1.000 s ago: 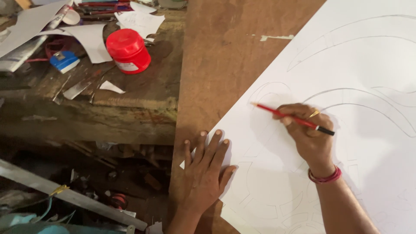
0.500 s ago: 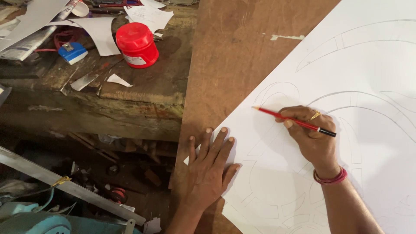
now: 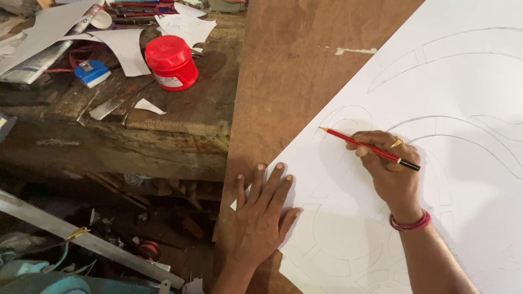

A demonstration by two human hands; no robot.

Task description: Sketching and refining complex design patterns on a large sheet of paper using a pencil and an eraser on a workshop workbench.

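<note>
A large white paper sheet [image 3: 452, 103] with faint pencilled curves lies on a brown wooden board [image 3: 294, 60]. My right hand [image 3: 389, 171] grips a red pencil [image 3: 364, 147], its tip touching the paper near a drawn arc. A gold ring and a red wrist band show on that hand. My left hand [image 3: 262, 215] lies flat, fingers spread, pressing the sheet's lower left corner against the board.
Left of the board is a worn wooden workbench [image 3: 180, 122] with a red-lidded jar [image 3: 172, 62], a small blue object [image 3: 91, 72], paper scraps [image 3: 122, 46] and pens. Below it lie a metal bar [image 3: 87, 239] and clutter on the floor.
The view has drifted, so everything sits slightly to the right and lower. My right hand with the pencil has barely moved on the paper. The left hand stays flat.
</note>
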